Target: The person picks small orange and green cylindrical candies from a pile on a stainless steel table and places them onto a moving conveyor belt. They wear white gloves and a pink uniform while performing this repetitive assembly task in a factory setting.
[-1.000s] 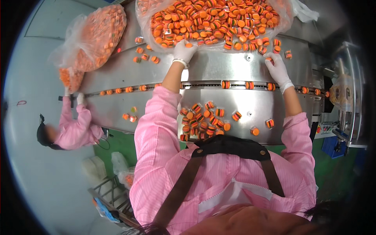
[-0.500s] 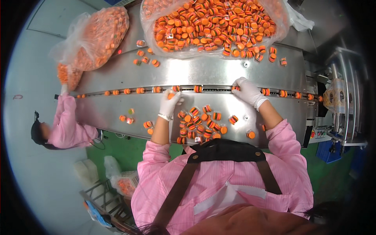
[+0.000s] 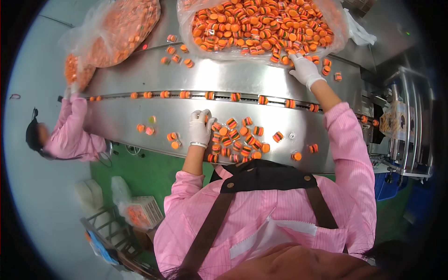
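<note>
My gloved left hand (image 3: 199,129) is at the left edge of a loose pile of burger-shaped gummy candies (image 3: 236,141) on the near side of the metal table. Its fingers are curled, and a bit of an orange candy (image 3: 206,119) shows between them. Reaching across the conveyor, my gloved right hand (image 3: 306,72) has its fingertips at the candies by the front edge of a big clear plastic bag (image 3: 261,28); thumb and fingers are apart. Single candies sit spaced out along the narrow conveyor channel (image 3: 247,98) between my hands.
A second full bag (image 3: 126,35) stands at the far left, where a co-worker in pink (image 3: 70,126) has hands at an orange-filled bag. Stray candies (image 3: 176,58) lie on the metal table (image 3: 154,77). A machine with metal rods (image 3: 406,121) stands at the conveyor's right end.
My right hand has left the conveyor and moved away from me to the bag's edge. My left hand has drawn back from the conveyor to the near pile.
</note>
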The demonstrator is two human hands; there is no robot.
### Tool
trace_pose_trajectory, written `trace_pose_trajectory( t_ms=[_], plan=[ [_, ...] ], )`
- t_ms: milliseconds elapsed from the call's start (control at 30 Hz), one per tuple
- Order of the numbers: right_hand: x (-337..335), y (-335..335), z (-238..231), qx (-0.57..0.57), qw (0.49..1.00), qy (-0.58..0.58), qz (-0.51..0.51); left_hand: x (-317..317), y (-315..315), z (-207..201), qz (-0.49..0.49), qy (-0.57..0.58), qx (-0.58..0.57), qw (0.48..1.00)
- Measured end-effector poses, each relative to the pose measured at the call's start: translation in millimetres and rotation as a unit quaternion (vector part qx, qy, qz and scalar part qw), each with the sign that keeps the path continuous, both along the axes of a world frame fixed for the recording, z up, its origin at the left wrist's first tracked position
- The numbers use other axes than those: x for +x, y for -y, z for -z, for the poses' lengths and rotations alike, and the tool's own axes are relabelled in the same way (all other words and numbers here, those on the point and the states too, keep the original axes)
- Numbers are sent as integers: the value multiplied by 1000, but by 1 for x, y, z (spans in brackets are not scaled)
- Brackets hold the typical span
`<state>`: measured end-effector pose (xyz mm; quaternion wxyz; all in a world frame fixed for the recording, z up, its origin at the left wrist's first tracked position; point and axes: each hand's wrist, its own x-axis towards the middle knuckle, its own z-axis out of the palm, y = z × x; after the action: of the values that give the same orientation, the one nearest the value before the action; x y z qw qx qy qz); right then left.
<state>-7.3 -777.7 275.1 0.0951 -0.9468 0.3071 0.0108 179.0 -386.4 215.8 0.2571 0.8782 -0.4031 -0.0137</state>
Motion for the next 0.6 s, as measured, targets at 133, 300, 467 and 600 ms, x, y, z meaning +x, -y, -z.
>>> trace_pose_trajectory(
  t_ms=[133,300,467,600],
  plan=[
    [16,15,2,-4,995,-97,-37,6,-19,10,63,13,-19,998],
    [15,12,1,49,998,-30,20,11,-29,9,104,11,1,995],
    [-14,-13,11,86,975,206,-13,12,-29,16,95,23,-32,995],
    [-41,-62,1,292,934,199,-58,8,-26,8,83,-10,-62,995]
  ],
)
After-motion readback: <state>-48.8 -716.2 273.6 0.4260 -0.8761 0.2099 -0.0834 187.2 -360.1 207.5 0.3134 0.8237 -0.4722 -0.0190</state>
